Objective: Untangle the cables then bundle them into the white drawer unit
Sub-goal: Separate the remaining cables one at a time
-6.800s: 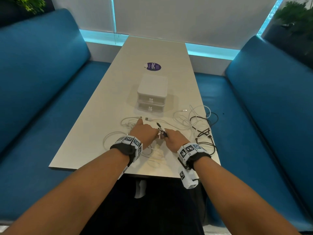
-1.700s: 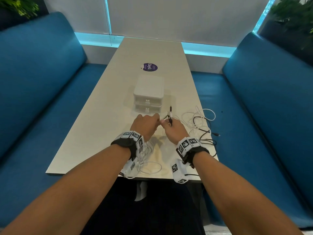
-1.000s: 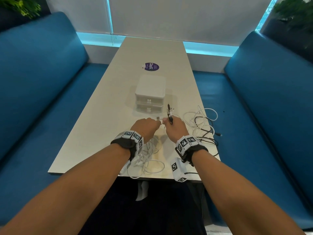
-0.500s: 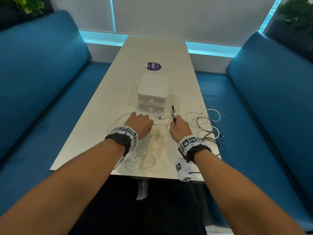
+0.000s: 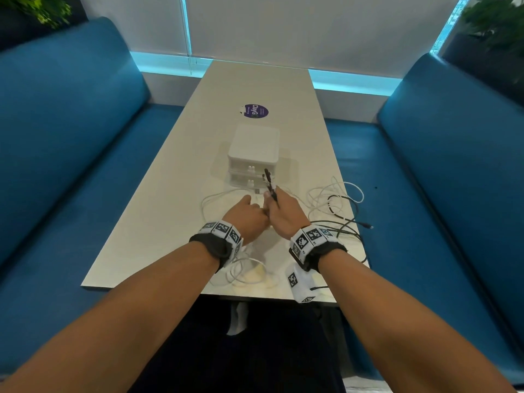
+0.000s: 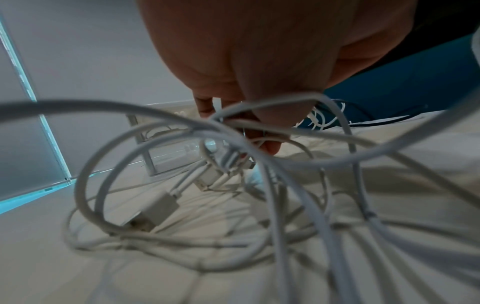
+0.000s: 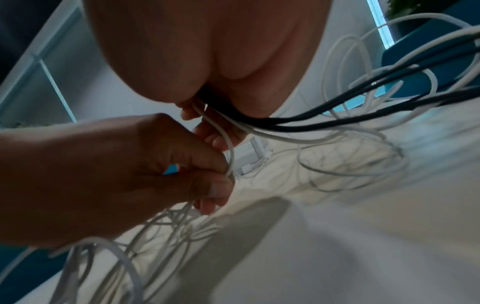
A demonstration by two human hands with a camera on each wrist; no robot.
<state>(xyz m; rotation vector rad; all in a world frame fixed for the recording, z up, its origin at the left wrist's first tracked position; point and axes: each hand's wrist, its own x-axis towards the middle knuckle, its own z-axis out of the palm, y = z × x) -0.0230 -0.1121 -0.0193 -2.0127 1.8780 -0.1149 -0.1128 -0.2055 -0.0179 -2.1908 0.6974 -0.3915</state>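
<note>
My two hands meet just in front of the white drawer unit (image 5: 253, 148), both of whose drawers are closed. My right hand (image 5: 271, 197) grips a bunch of cable ends; a black plug (image 5: 267, 178) sticks up out of the fist. In the right wrist view black cables (image 7: 324, 117) and a white cable (image 7: 226, 142) run out of its fingers (image 7: 207, 131). My left hand (image 5: 256, 210) pinches that white cable (image 7: 230, 164) between thumb and fingers. More white loops (image 6: 182, 205) with a USB plug (image 6: 155, 207) hang and lie under my left wrist.
Loose white cable loops (image 5: 337, 194) and black cable (image 5: 343, 222) lie tangled on the table (image 5: 158, 222) at its right edge. A purple sticker (image 5: 256, 110) lies beyond the drawer unit. Blue benches (image 5: 71, 165) flank the table on both sides.
Half a second ago my hands were apart with a white cable stretched between them. My left hand has since moved right and now touches my right hand again.
</note>
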